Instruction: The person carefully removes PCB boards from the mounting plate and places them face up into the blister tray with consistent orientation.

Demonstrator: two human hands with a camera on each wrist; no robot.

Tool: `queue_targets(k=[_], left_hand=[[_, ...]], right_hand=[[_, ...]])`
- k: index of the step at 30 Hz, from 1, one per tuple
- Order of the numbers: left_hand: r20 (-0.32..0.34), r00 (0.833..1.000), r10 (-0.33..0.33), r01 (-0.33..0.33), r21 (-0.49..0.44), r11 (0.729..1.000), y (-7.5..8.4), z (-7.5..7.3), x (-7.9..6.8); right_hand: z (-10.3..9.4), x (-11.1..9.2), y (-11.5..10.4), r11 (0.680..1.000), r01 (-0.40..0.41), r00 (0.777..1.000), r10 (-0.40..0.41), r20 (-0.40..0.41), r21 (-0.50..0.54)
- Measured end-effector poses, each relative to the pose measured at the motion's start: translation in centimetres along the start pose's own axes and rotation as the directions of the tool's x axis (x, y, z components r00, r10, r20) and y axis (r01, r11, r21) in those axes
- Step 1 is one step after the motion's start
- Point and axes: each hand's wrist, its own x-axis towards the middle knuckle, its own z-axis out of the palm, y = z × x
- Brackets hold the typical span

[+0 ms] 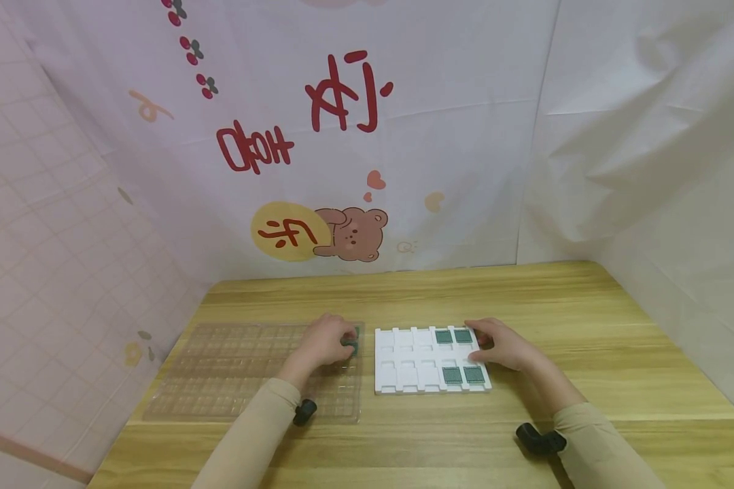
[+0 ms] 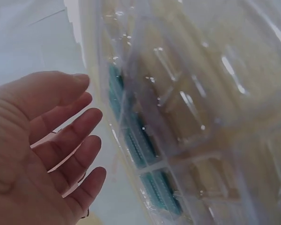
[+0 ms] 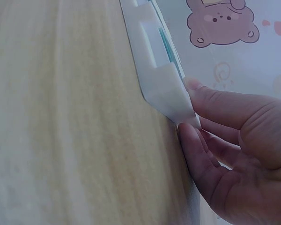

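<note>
Far left: the clear plastic tray lies flat on the wooden table, its many small cells running in rows. My left hand is positioned over its right end, with a light sleeve and a black wrist unit behind it.

Left grip: my fingers are loosely bent and spread, with a gap between them and the thumb; they hold nothing. Green pieces sit in the cells along the tray's right edge, just beyond my fingertips. Glare on the plastic blurs this area, so I cannot tell whether any fingertip touches the rim.

Centre: the white tray lies just to the right of the clear one, apart from it. It has two rows of slots. Four green chips occupy its right part: an upper pair in the far row and a lower pair in the near row. The slots to their left show bare white.

Right grip: my right hand pinches the right edge of the white tray at a corner, thumb on one face and bent fingers against the other. The upper pair lies just left of this hold; the lower pair is nearer to me. A second wrist unit projects beside my right sleeve.
</note>
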Motion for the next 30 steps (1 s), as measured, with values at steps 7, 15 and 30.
queue_targets(k=[7,15,30], left_hand=[[-0.074,0.996,0.041,-0.044,-0.040,0.998,0.6,-0.4,-0.1],[-0.166,0.984,0.063,-0.071,-0.040,0.997,2.4,-0.9,-0.3],[-0.328,0.922,0.203,-0.182,0.094,0.979,5.9,-1.2,-0.5]], right_hand=[[0.0,0.0,0.0,1.000,-0.002,1.000,0.002,0.001,0.011],[0.0,0.0,0.0,1.000,0.002,1.000,-0.002,0.001,0.011],[0.0,-0.1,-0.1,1.000,-0.006,1.000,0.006,0.001,0.020]])
